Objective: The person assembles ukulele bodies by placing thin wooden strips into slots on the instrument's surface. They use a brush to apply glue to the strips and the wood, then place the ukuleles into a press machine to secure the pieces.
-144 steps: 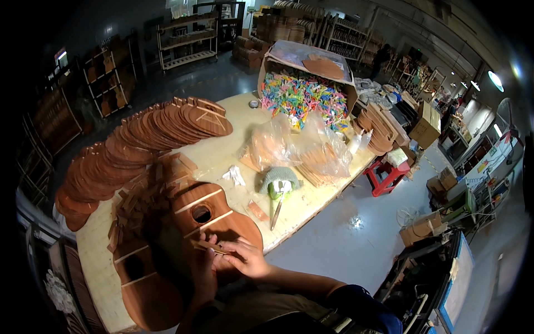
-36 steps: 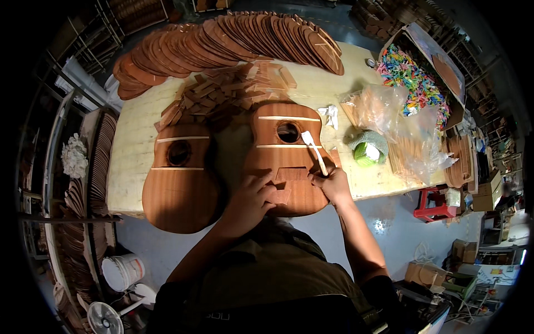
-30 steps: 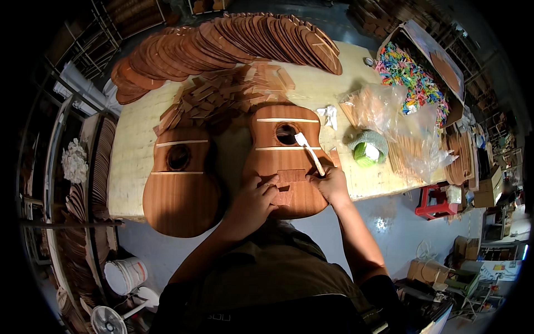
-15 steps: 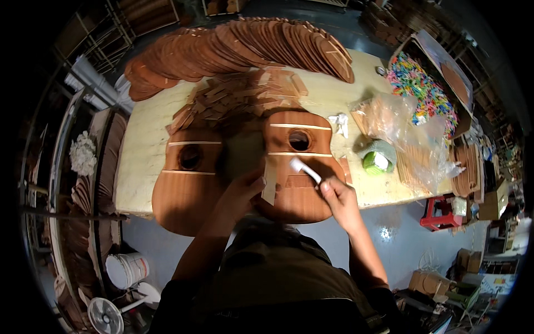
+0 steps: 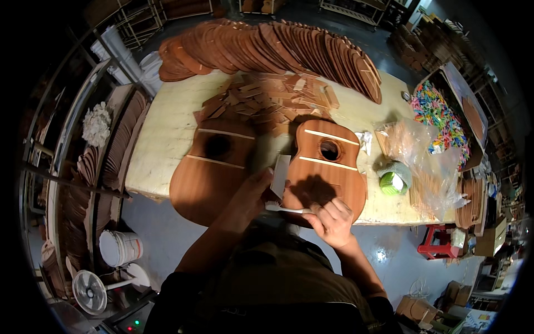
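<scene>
My left hand is closed around a flat, pale wooden strip, held tilted above the table edge. In my right hand is a slim white brush, shaped like a toothbrush; its head is at the lower end of the strip. Whether the bristles touch the wood I cannot tell. Beneath the right hand lies a brown guitar-shaped board with a round hole and two pale cross strips. A similar guitar-shaped board is on the left, partly covered by my left forearm.
Small thin wood pieces are heaped beyond the boards, before a long row of leaning brown boards. On the right are a green container, clear plastic bags and a box of colourful clips. A red stool stands below.
My right hand has brought the brush from above the right board down and left to the strip's lower end. The left hand has turned the strip, and the whole view has shifted.
</scene>
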`<state>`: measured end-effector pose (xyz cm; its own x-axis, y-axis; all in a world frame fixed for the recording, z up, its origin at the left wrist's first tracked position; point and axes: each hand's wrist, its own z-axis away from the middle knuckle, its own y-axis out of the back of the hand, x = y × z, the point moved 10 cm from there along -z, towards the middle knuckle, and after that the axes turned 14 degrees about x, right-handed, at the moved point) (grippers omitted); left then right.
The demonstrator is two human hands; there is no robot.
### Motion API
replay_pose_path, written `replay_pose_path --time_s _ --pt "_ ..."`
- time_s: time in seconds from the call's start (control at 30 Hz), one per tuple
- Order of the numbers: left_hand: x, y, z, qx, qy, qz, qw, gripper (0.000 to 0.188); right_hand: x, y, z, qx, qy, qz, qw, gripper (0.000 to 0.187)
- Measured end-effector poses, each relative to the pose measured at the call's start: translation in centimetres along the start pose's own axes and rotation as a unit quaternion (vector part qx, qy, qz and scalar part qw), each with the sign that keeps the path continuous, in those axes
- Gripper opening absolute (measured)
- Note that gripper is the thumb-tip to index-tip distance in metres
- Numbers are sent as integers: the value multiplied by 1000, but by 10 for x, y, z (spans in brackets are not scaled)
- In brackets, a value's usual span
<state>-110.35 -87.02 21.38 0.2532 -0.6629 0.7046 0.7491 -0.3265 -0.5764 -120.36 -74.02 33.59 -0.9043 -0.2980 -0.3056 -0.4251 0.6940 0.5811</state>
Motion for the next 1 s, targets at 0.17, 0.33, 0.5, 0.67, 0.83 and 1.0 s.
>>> replay_pose_path --time_s 0.17,0.33,0.5,0.67,0.83,1.0 --pt "25 33 21 119 -135 -95 979 33 7 -42 -10 -4 -234 -105 967 48" --pt "29 63 43 158 -77 11 984 30 -48 -102 -24 -39 -79 -99 991 34" --pt "39 116 71 167 -182 -25 969 24 -49 -138 -1 -29 -107 -128 986 25" --pt "86 159 130 327 -353 -402 779 25 -26 -210 22 -194 -534 -294 768 10" --pt "103 120 140 262 -497 -579 591 37 -38 -239 4 -286 -507 -247 775 10" --pt "79 122 118 227 -474 -659 538 44 -36 -251 5 -260 -469 -215 816 10"
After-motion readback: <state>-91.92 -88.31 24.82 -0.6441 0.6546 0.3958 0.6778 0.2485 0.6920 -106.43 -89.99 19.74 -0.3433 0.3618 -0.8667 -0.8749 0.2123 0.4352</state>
